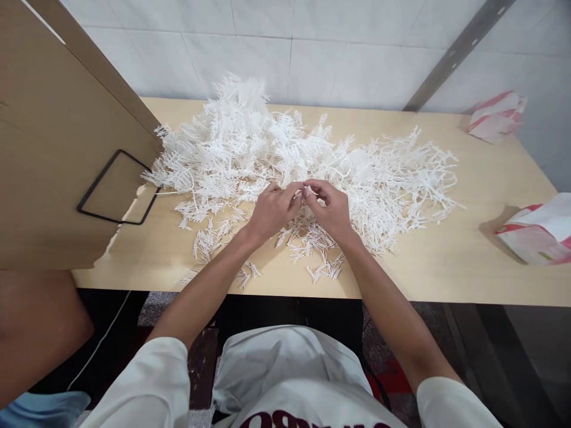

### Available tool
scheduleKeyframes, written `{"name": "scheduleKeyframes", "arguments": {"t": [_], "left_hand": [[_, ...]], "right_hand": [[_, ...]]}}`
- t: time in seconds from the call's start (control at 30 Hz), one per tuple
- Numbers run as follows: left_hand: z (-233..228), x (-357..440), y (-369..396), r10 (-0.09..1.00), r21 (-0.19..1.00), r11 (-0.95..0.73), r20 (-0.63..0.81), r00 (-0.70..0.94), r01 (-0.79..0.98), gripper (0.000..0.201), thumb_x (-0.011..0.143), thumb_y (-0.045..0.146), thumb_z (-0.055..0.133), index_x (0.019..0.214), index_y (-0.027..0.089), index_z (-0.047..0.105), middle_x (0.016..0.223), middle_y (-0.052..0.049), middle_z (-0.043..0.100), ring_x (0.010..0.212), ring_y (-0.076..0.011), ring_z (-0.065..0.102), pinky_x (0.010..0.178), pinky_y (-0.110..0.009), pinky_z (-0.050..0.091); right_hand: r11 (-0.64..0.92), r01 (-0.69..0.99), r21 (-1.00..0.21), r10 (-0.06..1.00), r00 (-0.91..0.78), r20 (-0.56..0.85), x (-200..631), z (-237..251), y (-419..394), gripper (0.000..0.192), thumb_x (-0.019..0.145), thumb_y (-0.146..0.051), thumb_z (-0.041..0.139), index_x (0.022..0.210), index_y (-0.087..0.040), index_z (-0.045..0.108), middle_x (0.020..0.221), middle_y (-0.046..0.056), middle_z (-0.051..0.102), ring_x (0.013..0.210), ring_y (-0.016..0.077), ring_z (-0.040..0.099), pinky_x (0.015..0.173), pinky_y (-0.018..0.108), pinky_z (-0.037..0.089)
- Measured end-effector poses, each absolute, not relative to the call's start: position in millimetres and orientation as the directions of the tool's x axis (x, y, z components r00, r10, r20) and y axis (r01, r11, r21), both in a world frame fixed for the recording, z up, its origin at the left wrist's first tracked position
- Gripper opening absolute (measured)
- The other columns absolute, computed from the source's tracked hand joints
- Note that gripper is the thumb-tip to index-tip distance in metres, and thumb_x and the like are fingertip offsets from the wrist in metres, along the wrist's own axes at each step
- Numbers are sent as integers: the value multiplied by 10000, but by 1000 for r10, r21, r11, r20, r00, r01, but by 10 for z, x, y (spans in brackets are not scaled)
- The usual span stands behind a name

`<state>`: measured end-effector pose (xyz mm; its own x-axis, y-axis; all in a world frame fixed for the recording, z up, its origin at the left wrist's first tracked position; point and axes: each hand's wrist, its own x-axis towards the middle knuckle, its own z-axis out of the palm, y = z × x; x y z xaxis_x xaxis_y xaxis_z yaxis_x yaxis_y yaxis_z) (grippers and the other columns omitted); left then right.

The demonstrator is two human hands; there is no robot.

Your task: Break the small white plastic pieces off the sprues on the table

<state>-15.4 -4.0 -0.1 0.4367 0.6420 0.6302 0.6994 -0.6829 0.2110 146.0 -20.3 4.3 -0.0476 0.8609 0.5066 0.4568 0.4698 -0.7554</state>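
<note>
A wide heap of white plastic sprue pieces (285, 148), thin branched stems with many small prongs, covers the middle of a light wooden table (446, 261). My left hand (273, 209) and my right hand (328, 208) meet at the heap's near edge. Both pinch the same small white plastic piece (306, 191) between thumb and fingertips. Small broken-off clusters (209, 241) lie scattered on the table in front of and to the left of my hands.
A tall wooden panel (53, 148) with a black-framed cut-out (119, 187) stands at the left. Two red-and-white bags lie at the right, one near the wall (496, 117), one at the edge (537, 232). Another person's leg (35, 327) shows lower left. White tiled wall behind.
</note>
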Motion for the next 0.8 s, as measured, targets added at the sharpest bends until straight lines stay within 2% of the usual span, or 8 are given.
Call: {"name": "scheduleKeyframes", "arguments": {"t": [0.1,0.2,0.3,0.6,0.7,0.8], "left_hand": [[-26,-168,-21,601,106,-677,650,464,728,276,987,283,353,1015,177,606,573,11,639,518,-136,507,696,-297,364],[-21,-182,-7,586,68,-679,649,485,731,284,995,274,333,969,160,592,584,1,643,523,-131,536,698,-295,365],[-21,-171,-12,583,102,-699,655,481,708,263,999,251,311,962,156,553,638,-1,669,557,-122,578,726,-283,386],[-107,-143,-23,581,142,-747,614,534,650,240,995,266,289,960,171,506,710,-25,690,608,-147,620,726,-306,405],[-75,-144,-30,611,216,-747,595,521,629,239,992,281,287,969,180,502,734,-23,700,605,-141,611,750,-308,415],[-29,-140,-38,676,333,-711,567,470,620,257,994,319,279,972,191,501,719,-14,698,609,-146,603,773,-311,425]], "right_hand": [[436,439,-785,883,-44,466,1440,2,-193,242,868,-301,555,1076,-240,663,923,2,733,767,119,696,754,280,592],[439,467,-768,883,-64,465,1423,-4,-192,270,851,-271,550,1090,-247,674,955,-3,742,803,126,709,796,295,600],[446,463,-766,876,-49,480,1405,22,-201,228,836,-263,556,1009,-227,700,952,0,750,793,123,708,788,284,600],[396,495,-773,875,50,481,1379,70,-237,95,702,-164,593,756,-200,663,681,-31,696,613,112,645,622,263,556],[406,468,-785,878,40,477,1416,60,-224,70,706,-169,603,751,-195,652,678,-29,689,619,110,647,643,269,554],[433,389,-813,888,-28,459,1462,67,-209,107,752,-231,616,842,-199,665,763,-15,715,679,111,668,691,277,572]]}}
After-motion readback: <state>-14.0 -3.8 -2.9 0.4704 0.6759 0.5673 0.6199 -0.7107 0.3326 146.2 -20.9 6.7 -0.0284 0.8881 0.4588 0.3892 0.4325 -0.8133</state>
